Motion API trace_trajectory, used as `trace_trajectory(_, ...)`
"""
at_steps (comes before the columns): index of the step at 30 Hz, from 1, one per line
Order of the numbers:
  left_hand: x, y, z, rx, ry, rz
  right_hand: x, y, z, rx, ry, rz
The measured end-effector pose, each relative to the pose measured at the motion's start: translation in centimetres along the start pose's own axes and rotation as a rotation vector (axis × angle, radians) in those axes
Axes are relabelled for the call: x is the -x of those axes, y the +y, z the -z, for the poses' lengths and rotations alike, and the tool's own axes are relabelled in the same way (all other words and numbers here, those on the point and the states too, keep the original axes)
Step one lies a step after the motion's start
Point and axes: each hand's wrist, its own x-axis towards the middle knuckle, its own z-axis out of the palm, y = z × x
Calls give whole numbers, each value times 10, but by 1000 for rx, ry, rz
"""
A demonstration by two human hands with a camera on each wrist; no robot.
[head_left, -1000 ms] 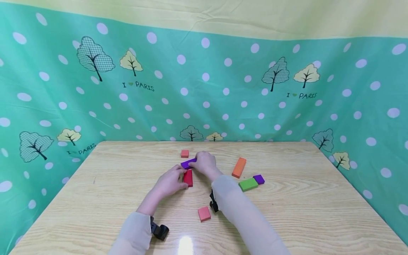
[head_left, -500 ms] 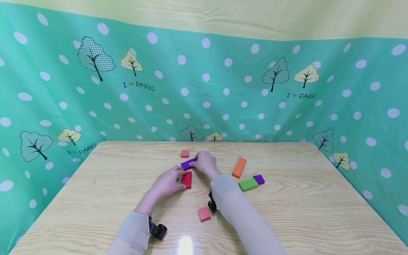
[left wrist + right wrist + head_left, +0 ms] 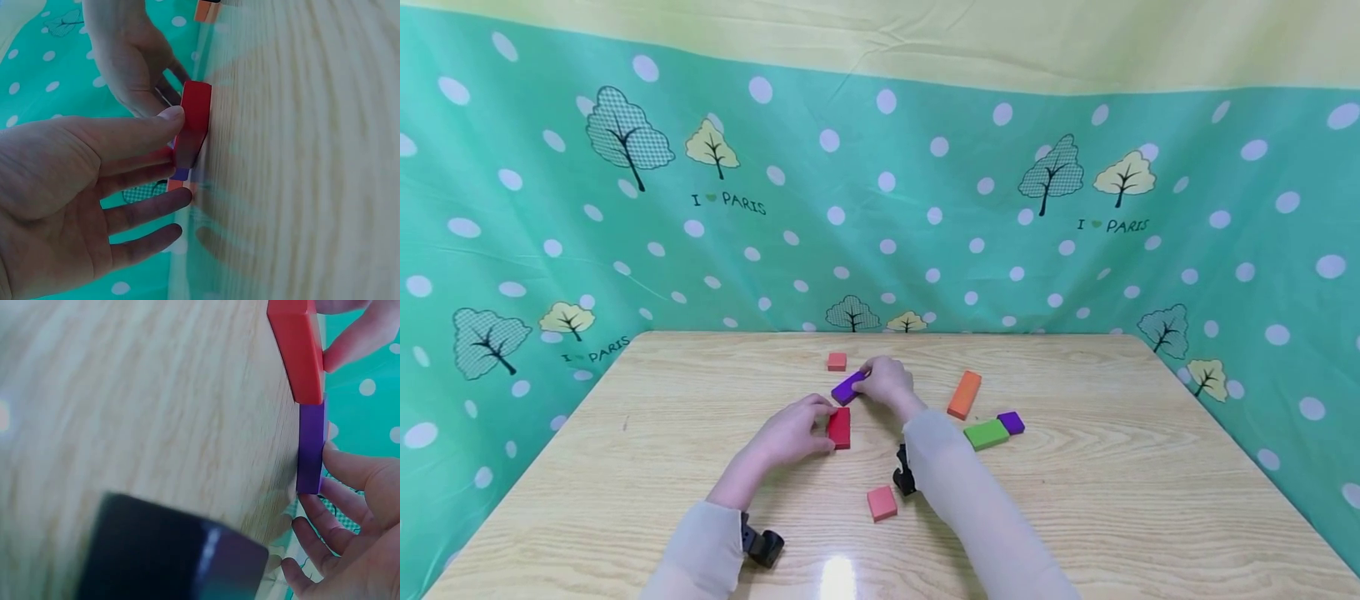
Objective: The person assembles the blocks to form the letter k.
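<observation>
In the head view, my left hand (image 3: 792,432) holds a flat red block (image 3: 839,428) by its left side, thumb towards the near end and index finger towards the far end. The left wrist view shows the thumb on the red block (image 3: 195,119) and the other fingers spread. Just beyond it lies a purple block (image 3: 848,388), turned at a slant. My right hand (image 3: 889,387) pinches that purple block at its right end. Thumb and index finger touch the purple block (image 3: 311,449) in the right wrist view, where the red block (image 3: 297,350) stands close by.
A small pink block (image 3: 837,362) lies behind the purple one, and another pink block (image 3: 882,503) sits nearer, between the forearms. To the right are an orange block (image 3: 964,395), a green block (image 3: 987,434) and a small purple block (image 3: 1011,423). A patterned curtain (image 3: 880,208) hangs behind the wooden table (image 3: 1120,500).
The red block has shifted slightly nearer with my left hand, away from the purple block. The purple block has turned to a steeper slant under my right hand.
</observation>
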Motion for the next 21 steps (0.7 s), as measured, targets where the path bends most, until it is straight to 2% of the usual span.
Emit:
trace_trajectory(10, 2, -1, -1, -1, -2, 8, -1, 2, 2, -1, -45, 20)
trace_trajectory(21, 4, -3, -2, -13, -2, -48, -1, 2, 3, 39, -91, 40)
